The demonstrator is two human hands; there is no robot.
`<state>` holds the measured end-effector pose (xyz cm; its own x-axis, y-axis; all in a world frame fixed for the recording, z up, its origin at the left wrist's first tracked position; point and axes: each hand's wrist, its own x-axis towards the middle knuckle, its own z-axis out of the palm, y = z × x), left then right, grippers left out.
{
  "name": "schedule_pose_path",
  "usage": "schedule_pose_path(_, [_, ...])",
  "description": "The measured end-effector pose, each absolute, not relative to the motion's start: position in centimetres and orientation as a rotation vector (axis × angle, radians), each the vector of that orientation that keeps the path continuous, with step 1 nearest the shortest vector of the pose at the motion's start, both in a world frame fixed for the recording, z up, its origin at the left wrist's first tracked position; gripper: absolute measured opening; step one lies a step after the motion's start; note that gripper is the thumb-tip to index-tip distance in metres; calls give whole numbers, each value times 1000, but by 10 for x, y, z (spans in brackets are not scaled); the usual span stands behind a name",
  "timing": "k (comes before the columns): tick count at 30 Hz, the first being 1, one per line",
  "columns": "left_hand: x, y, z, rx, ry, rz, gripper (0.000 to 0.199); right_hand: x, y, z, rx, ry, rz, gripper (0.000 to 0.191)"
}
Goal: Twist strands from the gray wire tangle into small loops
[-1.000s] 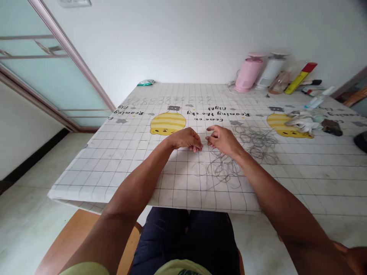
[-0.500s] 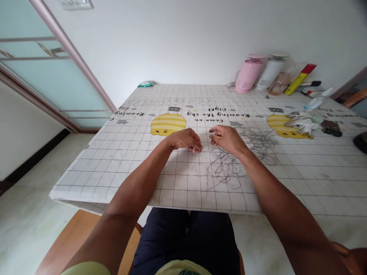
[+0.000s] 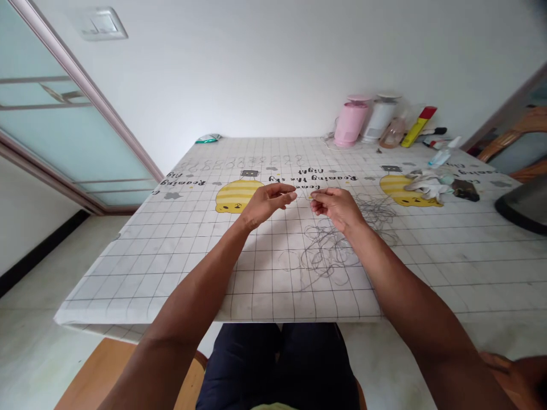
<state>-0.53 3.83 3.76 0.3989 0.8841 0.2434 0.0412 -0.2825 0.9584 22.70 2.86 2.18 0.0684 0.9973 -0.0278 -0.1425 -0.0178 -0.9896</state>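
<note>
Over the middle of the table, my left hand (image 3: 270,204) is held with its index finger and thumb stretched out and a small gap between the tips; I see nothing in it. Facing it, a short way to the right, my right hand (image 3: 335,206) pinches thumb and forefinger together. Something thin and pale shows at those fingertips, most likely a strand, too fine to make out. Below and beside my right hand lies a loose tangle of thin grey strands (image 3: 325,250), spread over the checked tablecloth (image 3: 179,267). Whether they are wire or thread I cannot tell.
A row of small looped strands (image 3: 243,163) lies toward the back. A green packet (image 3: 208,138) sits at the back left corner. Pink (image 3: 351,122) and white cylindrical devices (image 3: 379,121), a yellow-red box (image 3: 417,128), crumpled gloves (image 3: 429,185) and a dark kettle-like object (image 3: 525,202) stand rightward.
My left hand has lifted and loosened from a pinch to extended fingers. My right hand's thumb and forefinger have closed together. The camera view has tilted up and shifted slightly.
</note>
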Motion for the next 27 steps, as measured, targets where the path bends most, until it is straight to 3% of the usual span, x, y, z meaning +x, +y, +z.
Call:
schedule_pose_path(13, [24,30,15,1445,650,1151,31,206,16,16,-1045,-1007,1433,13])
schedule_pose_path(27, [18,38,11,1220,599,1114,35,200,9,26,-1157,-1275,1185,12])
